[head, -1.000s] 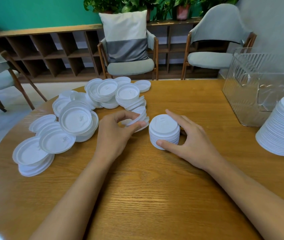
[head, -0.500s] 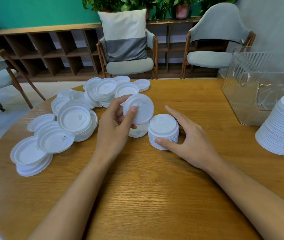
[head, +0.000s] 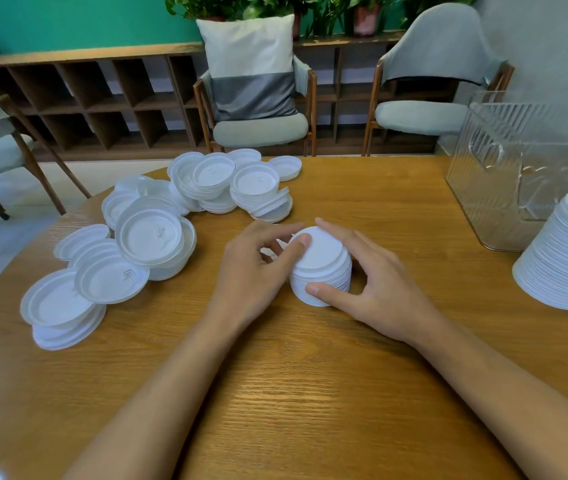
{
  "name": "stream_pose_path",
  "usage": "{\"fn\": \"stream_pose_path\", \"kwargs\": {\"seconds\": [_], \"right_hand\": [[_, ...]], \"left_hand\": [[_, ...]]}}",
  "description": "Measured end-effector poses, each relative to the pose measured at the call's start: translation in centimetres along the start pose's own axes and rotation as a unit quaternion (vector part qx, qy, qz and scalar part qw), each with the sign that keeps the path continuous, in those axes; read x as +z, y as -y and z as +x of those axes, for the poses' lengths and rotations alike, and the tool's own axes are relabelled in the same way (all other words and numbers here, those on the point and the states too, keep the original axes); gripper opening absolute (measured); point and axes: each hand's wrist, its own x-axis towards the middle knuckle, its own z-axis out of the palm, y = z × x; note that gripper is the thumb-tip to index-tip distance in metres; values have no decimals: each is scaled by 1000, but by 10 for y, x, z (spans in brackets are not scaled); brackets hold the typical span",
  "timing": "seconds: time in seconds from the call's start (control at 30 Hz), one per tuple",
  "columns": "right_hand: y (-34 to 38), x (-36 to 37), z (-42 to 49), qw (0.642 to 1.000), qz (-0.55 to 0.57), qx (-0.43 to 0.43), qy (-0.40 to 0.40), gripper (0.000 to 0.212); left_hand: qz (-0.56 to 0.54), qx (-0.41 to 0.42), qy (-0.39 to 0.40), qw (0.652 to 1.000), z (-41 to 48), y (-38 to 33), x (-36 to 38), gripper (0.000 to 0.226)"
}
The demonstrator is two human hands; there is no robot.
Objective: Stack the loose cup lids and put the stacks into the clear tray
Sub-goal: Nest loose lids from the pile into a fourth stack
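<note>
Loose lids (head: pixel 150 237): heaped on the left of the table (head: pixel 310 393), well apart from the clear tray. Most lie hollow side up, so each needs turning to match the stack.
Left hand (head: pixel 254 271): the thumb lies on the top lid (head: pixel 320 252) and the fingers curl at its left rim, pinching it. Best to seat it level, then press until it nests.
Small stack (head: pixel 324 285): stands upright mid-table between the two hands. Keeping it square should stop it leaning.
Right hand (head: pixel 383 289): the thumb is on the near wall and the forefinger curves round the far side, gripping the stack. A light, steady hold is enough.
Clear tray (head: pixel 518 174): at the table's far right, with a tall stack (head: pixel 566 251) just in front of it.
Hidden, left: the left fingertips are blurred. They seemingly hold one lid, though there may be more.
Hidden, middle: the right hand covers the small stack's right side.
Hidden, right: the tray's ribbed walls make its inside hard to read. The frame edge cuts off both the tray and the tall stack.
</note>
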Motion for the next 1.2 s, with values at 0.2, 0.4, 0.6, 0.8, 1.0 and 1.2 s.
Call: {"fn": "stream_pose_path", "kwargs": {"seconds": [0.2, 0.4, 0.6, 0.8, 1.0, 1.2], "right_hand": [[-1, -1, -1, 1000, 8, 0, 2, 85], [-1, -2, 0, 1000, 7, 15, 4, 91], [-3, -4, 0, 999, 8, 30, 15, 99], [-3, -3, 0, 999, 2, 31, 9, 100], [-4, -3, 0, 999, -21, 37, -16, 95], [-6, -3, -1, 997, -35, 54, -35, 93]], "left_hand": [[36, 39, 48, 997, -2, -3, -3, 65], [32, 33, 43, 998, -3, -3, -1, 60], [59, 40, 54, 996, -2, 0, 0, 65], [89, 77, 84, 989, 1, 7, -6, 67], [70, 80, -8, 994, 6, 14, -16, 56], [165, 6, 65, 984, 9, 31, -15, 58]]}}
